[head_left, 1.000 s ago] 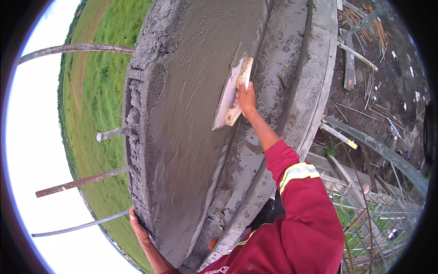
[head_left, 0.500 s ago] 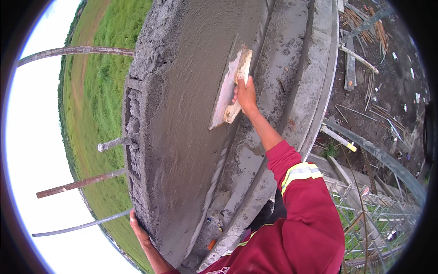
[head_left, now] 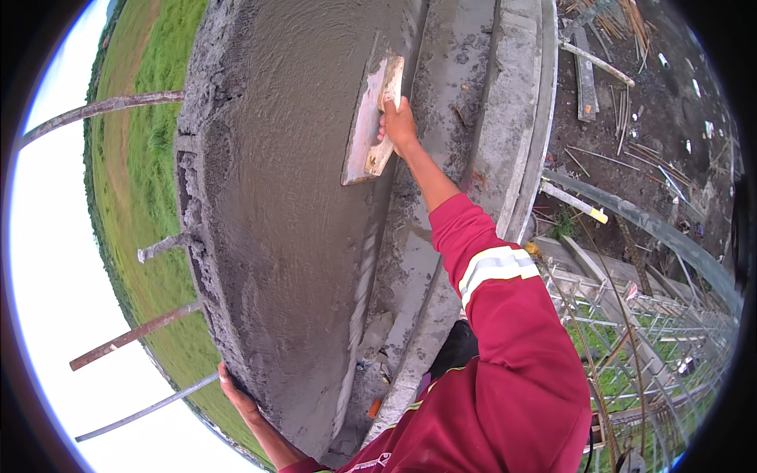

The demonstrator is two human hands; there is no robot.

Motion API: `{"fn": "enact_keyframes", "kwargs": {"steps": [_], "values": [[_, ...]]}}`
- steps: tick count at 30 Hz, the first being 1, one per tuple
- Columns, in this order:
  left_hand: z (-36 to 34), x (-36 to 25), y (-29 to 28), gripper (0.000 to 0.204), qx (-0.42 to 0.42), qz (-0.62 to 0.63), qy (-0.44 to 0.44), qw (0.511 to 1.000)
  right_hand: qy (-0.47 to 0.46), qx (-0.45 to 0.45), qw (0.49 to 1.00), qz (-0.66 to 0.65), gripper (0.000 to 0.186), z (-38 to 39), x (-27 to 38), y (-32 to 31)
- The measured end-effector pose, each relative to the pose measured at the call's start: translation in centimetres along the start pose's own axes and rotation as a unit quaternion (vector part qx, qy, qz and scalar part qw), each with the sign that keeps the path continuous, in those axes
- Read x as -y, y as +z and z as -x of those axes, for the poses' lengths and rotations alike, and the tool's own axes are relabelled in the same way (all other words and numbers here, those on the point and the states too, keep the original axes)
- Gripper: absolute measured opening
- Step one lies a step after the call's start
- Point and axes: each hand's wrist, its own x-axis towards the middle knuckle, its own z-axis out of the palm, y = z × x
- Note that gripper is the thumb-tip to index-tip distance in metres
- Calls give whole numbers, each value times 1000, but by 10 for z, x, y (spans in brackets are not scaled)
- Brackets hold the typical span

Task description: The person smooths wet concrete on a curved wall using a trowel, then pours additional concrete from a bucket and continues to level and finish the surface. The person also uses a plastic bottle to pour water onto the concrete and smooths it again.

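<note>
My right hand (head_left: 400, 126) is closed around the wooden handle of a plastering trowel (head_left: 366, 130), its long flat blade lying against wet grey mortar. The mortar coats the face of a wall (head_left: 292, 197), smooth in places and rippled toward the far end. On the left, my left hand (head_left: 239, 392) rests at the wall's rough edge (head_left: 229, 335) near me, fingers stretched out along it, holding no tool. Part of that hand is hidden behind the edge.
Beside the wall's foot runs a mortar-splashed concrete ledge (head_left: 410, 229). Rusty poles (head_left: 134, 335) jut out on the left over green grass. To the right, far below, lie scattered timber (head_left: 585, 75) and metal scaffolding (head_left: 670, 347). An orange fragment (head_left: 374, 407) sits on the ledge.
The view has shifted, so the wall sits farther left. My right hand and the trowel appear higher and farther left, the blade still on the mortar. My left hand stays at the edge.
</note>
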Motion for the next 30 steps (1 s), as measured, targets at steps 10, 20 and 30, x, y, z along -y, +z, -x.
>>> {"fn": "enact_keyframes", "kwargs": {"steps": [10,20,30], "values": [[1,5,0,82,-45,-32,-4,998,-277,91,950,114,33,132,-14,45],[3,2,-5,82,-41,-59,-17,997,30,45,998,35,35,206,-140,10],[5,-23,16,85,5,-105,20,994,-353,93,924,113,28,231,-24,86]]}}
